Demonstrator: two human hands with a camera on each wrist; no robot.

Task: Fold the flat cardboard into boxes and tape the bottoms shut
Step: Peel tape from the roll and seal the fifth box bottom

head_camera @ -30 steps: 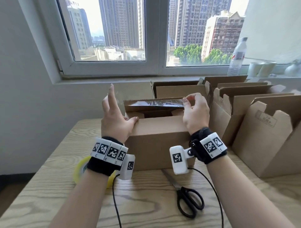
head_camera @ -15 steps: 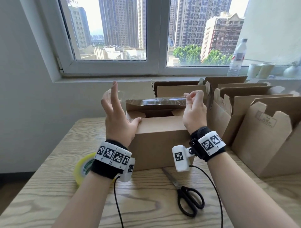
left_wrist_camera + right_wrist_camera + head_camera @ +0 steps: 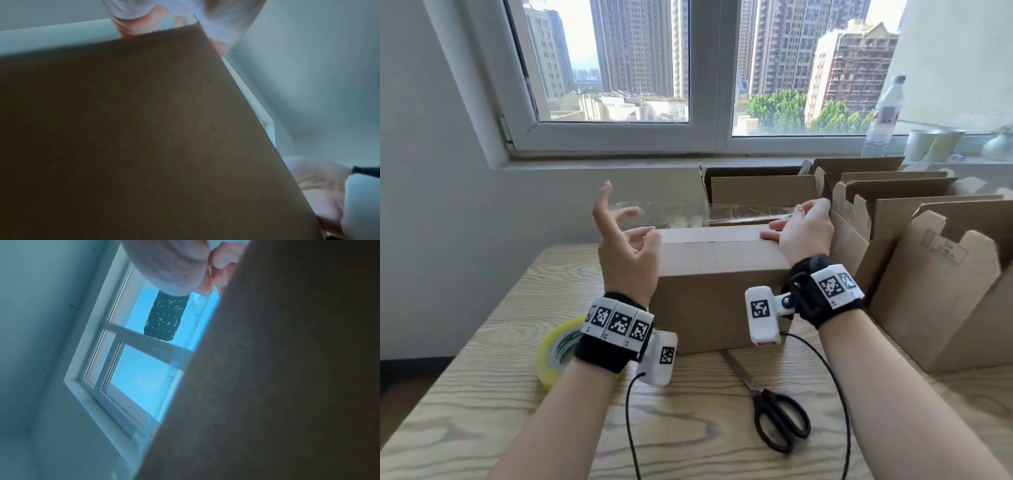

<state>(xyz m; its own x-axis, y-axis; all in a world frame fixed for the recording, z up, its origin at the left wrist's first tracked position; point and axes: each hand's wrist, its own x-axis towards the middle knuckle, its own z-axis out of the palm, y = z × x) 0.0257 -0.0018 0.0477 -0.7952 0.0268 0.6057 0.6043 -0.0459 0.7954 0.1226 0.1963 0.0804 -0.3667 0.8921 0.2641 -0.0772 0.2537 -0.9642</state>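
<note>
A brown cardboard box (image 3: 722,291) stands mid-table with its top flaps folded flat. A strip of clear tape (image 3: 739,210) stretches just above the box's far edge between my two hands. My left hand (image 3: 630,214) holds the strip's left end on its raised, spread fingers, and the thumb touches the box's left corner. The right hand (image 3: 799,209) pinches the other end while its lower fingers rest on the box top. In the left wrist view the box wall (image 3: 144,129) fills most of the picture. In the right wrist view the box (image 3: 287,369) hides most of the tape (image 3: 179,363).
A yellow-green tape roll (image 3: 554,353) lies on the wooden table (image 3: 500,428) by my left wrist. Black scissors (image 3: 777,418) lie in front of the box. Several folded boxes (image 3: 945,281) crowd the right side. A bottle (image 3: 883,116) and cups (image 3: 931,144) stand on the windowsill.
The far flap that stood upright now lies flat, so the box top is shut. Both hands have kept the tape strip stretched over it.
</note>
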